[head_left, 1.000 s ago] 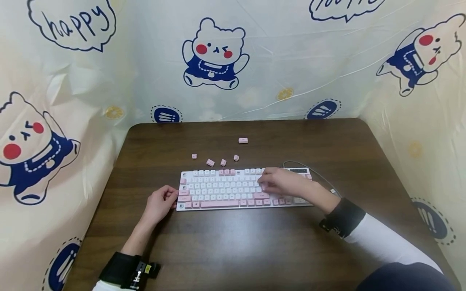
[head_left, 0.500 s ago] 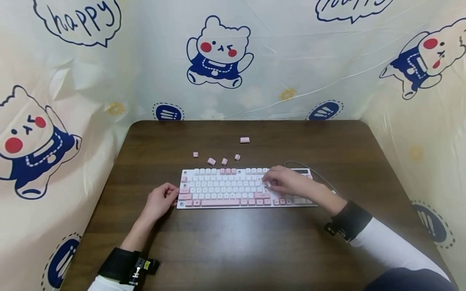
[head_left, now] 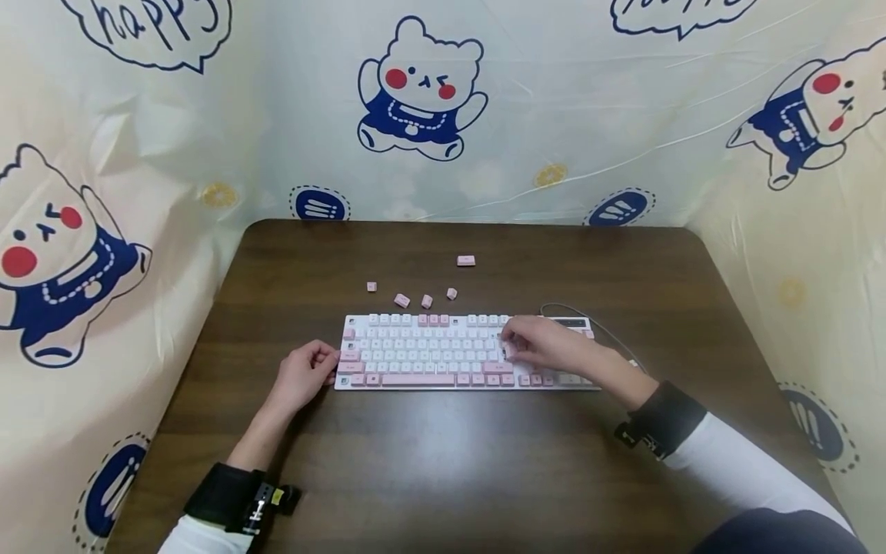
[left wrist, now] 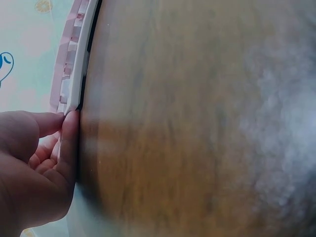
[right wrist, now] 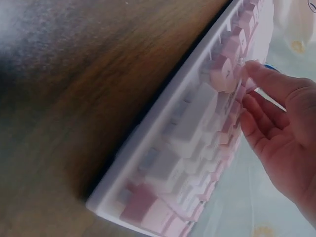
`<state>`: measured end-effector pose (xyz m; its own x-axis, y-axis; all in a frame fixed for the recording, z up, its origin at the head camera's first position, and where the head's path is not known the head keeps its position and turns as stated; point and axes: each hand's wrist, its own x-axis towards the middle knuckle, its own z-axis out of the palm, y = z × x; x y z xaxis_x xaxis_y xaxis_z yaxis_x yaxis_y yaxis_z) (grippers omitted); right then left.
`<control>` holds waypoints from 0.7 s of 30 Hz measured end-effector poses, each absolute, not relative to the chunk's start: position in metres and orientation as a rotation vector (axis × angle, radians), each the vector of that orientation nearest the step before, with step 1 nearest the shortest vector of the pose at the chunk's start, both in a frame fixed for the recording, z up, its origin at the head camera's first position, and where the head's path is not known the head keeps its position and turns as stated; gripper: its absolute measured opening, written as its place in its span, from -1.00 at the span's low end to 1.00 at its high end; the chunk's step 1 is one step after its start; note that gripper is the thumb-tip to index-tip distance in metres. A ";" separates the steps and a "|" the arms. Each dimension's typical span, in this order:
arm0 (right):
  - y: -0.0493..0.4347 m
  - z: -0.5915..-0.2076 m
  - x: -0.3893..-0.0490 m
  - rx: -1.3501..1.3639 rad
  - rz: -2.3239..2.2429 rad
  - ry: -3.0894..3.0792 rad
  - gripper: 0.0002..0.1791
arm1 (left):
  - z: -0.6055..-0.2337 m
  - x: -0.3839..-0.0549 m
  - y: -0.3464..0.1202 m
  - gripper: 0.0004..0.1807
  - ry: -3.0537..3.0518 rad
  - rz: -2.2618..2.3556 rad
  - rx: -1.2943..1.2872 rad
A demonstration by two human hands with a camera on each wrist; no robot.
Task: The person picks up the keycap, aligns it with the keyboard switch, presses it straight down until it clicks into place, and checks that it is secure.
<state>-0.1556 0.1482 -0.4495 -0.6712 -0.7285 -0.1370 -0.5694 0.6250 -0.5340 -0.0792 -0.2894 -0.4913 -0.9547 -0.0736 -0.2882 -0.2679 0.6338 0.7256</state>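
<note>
A white and pink keyboard [head_left: 415, 379] lies on the brown table. My left hand [head_left: 302, 375] grips its left end, thumb on top and finger along the side, as the left wrist view shows. Over the right part of the keys is my right hand [head_left: 547, 344], its thumb and fingers pinching a small pink keycap [right wrist: 250, 85] just at the key rows. Fingers hide part of that keycap and the keys under the hand. Behind the keyboard lie loose pink keycaps, among them a wide keycap [head_left: 466, 261] and a small keycap [head_left: 371, 287].
A thin cable [head_left: 605, 331] runs from the keyboard's back right, curving behind the right wrist. The brown table [head_left: 443, 462] extends in front of the keyboard. A printed curtain [head_left: 277, 115] surrounds the table's back and sides.
My right hand has shifted slightly right over the keys, and a dark spot now shows beside its fingertips. My left hand stays on the keyboard's end. The head view has tilted a little.
</note>
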 end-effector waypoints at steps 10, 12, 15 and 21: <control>0.154 -0.453 -0.158 -0.984 -0.740 2.474 -0.58 | -0.488 -0.084 -0.291 -0.76 2.632 1.211 -0.263; 0.154 -0.455 -0.158 -0.988 -0.749 2.470 -0.62 | -0.488 -0.084 -0.291 -0.76 2.627 1.209 -0.266; 0.153 -0.458 -0.157 -0.969 -0.755 2.472 -0.66 | -0.487 -0.083 -0.292 -0.76 2.617 1.217 -0.264; 0.143 -0.453 -0.151 -1.033 -0.684 2.524 -0.70 | -0.488 -0.079 -0.292 -0.77 2.602 1.238 -0.278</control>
